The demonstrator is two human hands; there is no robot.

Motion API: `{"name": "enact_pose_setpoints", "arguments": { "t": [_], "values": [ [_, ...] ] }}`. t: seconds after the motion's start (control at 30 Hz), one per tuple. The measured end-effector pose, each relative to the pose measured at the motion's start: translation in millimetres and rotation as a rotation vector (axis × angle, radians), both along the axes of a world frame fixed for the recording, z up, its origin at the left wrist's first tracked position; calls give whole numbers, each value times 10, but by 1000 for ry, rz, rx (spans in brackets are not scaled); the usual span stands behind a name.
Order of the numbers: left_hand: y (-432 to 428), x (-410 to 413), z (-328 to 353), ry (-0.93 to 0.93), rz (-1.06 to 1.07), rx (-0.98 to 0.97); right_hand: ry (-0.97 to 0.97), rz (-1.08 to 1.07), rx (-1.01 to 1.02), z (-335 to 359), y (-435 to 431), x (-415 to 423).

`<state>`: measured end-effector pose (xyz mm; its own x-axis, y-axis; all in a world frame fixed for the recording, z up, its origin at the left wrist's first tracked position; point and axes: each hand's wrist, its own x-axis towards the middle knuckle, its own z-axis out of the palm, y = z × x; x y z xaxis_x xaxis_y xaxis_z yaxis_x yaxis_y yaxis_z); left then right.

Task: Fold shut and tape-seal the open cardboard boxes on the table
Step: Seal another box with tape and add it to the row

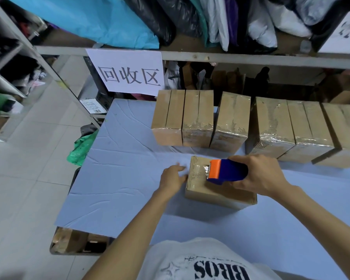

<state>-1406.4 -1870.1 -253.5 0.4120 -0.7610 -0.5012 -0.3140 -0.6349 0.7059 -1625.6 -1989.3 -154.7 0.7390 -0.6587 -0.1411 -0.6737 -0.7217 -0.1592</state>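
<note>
Cardboard box (216, 190), flaps down, glossy tape at its left end, is sitting on wrinkled blue cloth (119, 178) stretching wide to its left. My right hand (259, 174) is gripping the blue-and-orange tape dispenser (227, 171) on its top; my left hand (171, 178), fingers straight, is touching its left edge. Taped boxes (232, 122) are lining the far edge.

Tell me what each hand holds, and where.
Right hand grips the tape dispenser by its blue body; left hand holds nothing, open beside the box.
</note>
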Motion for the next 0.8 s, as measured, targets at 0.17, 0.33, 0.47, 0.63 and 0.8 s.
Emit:
{"name": "enact_pose_setpoints", "arguments": {
  "t": [0.17,0.33,0.47,0.63,0.8],
  "values": [
    [137,17,-12,-58,221,-30,61,18,-23,30,45,33],
    [-113,-248,368,-8,201,-128,63,21,-1,22,29,62],
    [-142,-347,362,-194,207,-146,85,19,32,52,21,126],
    [-158,-144,385,-185,286,-140,102,50,38,109,1,211],
    [-64,81,382,-224,325,-138,118,86,52,115,-20,202]
  ]
}}
